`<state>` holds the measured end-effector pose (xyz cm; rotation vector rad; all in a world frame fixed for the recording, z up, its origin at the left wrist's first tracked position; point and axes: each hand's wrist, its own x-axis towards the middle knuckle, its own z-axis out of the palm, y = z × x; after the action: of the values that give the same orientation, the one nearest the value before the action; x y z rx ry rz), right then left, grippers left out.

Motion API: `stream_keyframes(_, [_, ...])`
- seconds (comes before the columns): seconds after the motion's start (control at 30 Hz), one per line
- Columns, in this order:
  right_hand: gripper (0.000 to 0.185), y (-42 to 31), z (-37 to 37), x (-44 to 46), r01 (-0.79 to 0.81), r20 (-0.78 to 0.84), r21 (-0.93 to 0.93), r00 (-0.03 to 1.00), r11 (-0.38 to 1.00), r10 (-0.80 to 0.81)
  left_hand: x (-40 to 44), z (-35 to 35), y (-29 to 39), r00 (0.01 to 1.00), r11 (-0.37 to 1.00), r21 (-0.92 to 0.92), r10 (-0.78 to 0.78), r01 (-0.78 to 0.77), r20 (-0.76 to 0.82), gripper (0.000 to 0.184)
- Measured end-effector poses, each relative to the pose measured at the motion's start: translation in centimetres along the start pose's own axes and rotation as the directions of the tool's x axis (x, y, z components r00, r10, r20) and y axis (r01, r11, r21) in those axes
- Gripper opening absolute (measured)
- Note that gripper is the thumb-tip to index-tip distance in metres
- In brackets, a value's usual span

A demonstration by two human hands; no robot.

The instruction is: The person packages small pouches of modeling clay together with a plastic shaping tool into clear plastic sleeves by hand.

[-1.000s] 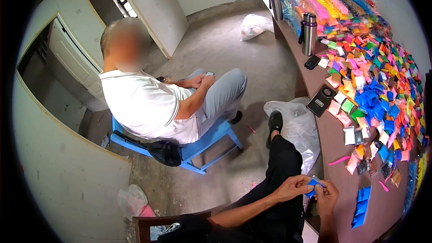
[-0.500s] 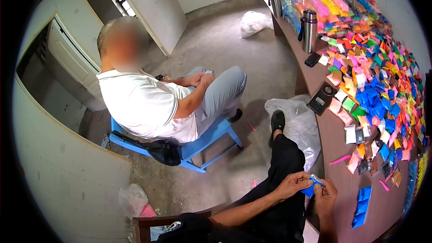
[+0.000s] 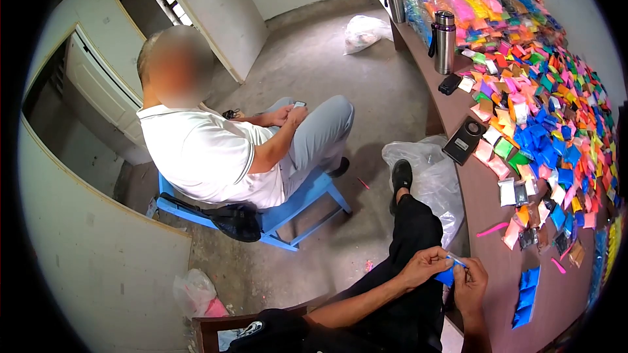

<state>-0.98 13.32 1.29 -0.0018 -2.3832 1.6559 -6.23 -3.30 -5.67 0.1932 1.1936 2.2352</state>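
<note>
Over my lap, beside the table's near edge, both hands pinch one small blue packet. My left hand grips it from the left side, with thumb and forefinger closed at its top edge. My right hand is closed on the other side, its thumb pressed near the upper corner. A thin pale edge shows along the packet's top; the fingers cover much of the rest. To the right of my hands, a strip of joined blue packets lies on the brown table.
A large heap of colourful small packets covers the table's far side. Pink plastic sticks, a black device and steel flasks also stand or lie there. Another person sits on a blue chair. Clear plastic lies on the floor.
The packet's silvery top now looks narrower, and my fingers have shifted slightly along it. The view has moved a little; the seated person looks unchanged.
</note>
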Motion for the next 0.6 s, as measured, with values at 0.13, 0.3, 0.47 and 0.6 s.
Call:
stream_keyframes(0.13, [0.008,1.4,0.0,-0.2,0.089,-0.057,-0.049,0.994,0.995,-0.091,0.2,0.4,0.7,0.997,0.997,0.067,-0.048,0.044,0.059,0.019])
stream_keyframes(0.3, [0.009,0.4,0.1,-0.1,0.064,-0.088,-0.037,0.994,0.997,-0.067,0.1,0.5,0.8,0.994,0.994,0.105,-0.022,0.011,0.104,0.022])
stream_keyframes(0.47, [0.009,0.2,0.1,-0.2,0.030,-0.064,-0.080,0.997,0.996,-0.035,-0.1,0.2,0.3,0.995,0.987,0.160,-0.030,0.015,0.094,0.024])
stream_keyframes(0.6, [0.009,-0.2,0.1,-0.1,0.013,-0.049,-0.052,0.999,0.999,-0.016,-0.3,0.5,0.3,1.000,0.979,0.206,-0.015,0.012,0.013,0.025])
